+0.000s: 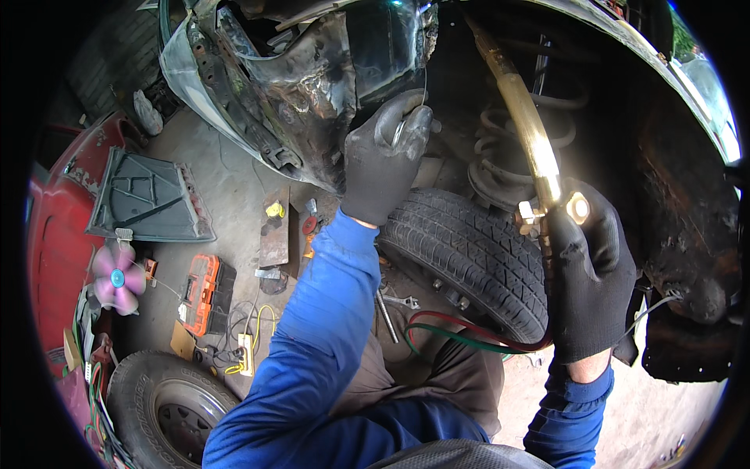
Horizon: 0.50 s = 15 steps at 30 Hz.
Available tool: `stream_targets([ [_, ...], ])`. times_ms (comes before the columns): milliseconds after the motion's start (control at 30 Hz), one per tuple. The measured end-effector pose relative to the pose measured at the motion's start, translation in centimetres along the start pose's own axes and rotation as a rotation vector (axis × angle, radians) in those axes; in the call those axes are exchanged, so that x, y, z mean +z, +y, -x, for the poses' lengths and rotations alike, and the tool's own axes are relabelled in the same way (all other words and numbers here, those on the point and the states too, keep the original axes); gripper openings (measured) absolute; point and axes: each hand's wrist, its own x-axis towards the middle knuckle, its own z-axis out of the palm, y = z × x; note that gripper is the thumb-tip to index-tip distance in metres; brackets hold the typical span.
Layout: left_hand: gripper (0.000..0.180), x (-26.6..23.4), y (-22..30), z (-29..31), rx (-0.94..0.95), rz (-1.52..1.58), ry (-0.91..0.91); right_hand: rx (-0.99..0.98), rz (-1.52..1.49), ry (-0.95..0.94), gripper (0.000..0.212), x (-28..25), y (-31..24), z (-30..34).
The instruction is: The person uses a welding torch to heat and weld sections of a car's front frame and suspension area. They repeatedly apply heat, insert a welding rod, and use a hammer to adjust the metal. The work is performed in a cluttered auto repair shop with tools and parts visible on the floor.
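My right hand, in a black glove, is closed round the valve end of a brass gas torch. The torch slants up and to the left, its tip lost in the dark of the wheel well. Red and green hoses trail from beneath that hand. Further left, my black-gloved left hand pinches a thin metal rod that rises past the edge of the scorched body panel. Part of the rod, bent, shows shiny between the fingers. A small bright glint shows at the panel's top.
A tyre lies between my arms, below a coil spring. On the floor to the left are a toolbox, a spinning fan, a power strip and a spare wheel. A wrench lies beside the tyre.
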Motion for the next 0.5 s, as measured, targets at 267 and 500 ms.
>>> stream_targets([
  [267, 0.024, 0.1, -1.7, -1.8, 0.089, -0.101, -0.034, -0.038, 0.048, -0.010, 0.037, 1.1, 0.2, -2.0],
  [500, 0.024, 0.2, -2.3, -2.3, 0.084, -0.120, -0.043, -0.067, 0.050, -0.030, 0.037, 1.2, 0.5, -2.5],
])
